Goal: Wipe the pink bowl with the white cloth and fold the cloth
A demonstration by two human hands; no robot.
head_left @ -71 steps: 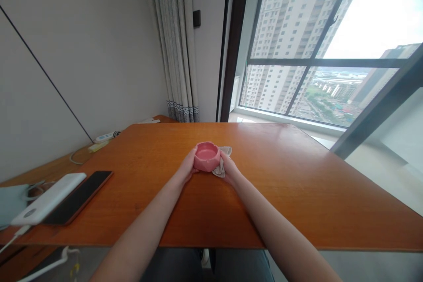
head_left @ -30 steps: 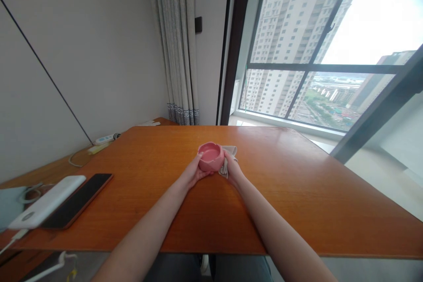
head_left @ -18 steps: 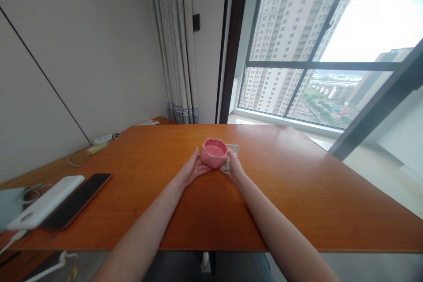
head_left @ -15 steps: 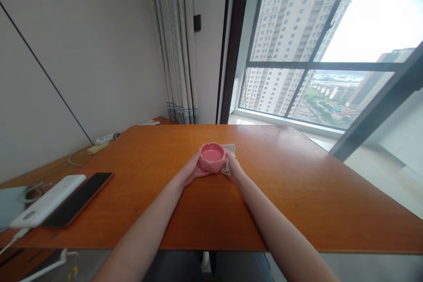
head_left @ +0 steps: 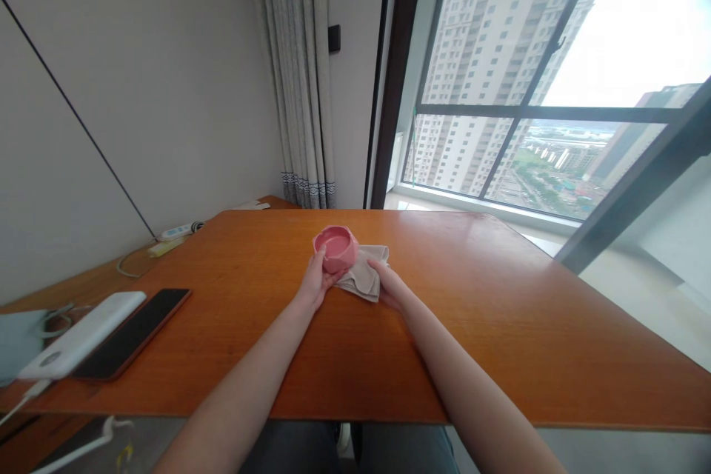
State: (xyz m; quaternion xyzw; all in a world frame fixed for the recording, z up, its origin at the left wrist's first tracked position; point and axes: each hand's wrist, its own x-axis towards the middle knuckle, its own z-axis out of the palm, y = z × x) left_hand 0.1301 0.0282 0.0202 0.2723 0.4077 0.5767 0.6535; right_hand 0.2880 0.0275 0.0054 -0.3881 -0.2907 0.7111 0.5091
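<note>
A pink faceted ashtray with a notched rim is held by my left hand, the thumb over its near rim and the fingers beneath. It is tilted a little to the left, over the table's middle. Just right of it and partly under it lies a folded grey-beige cloth. My right hand grips the cloth at its right edge, apart from the ashtray. Some of the right hand's fingers are hidden under or behind the cloth.
On the wooden table, a white power bank and a dark phone lie at the left. A cable hangs off the power bank. Behind them, a power strip rests by the wall. A window stands at the back right.
The ashtray has moved left and slightly up with my left hand. My right hand has let go of the ashtray's side and has the cloth, which now shows spread wider.
</note>
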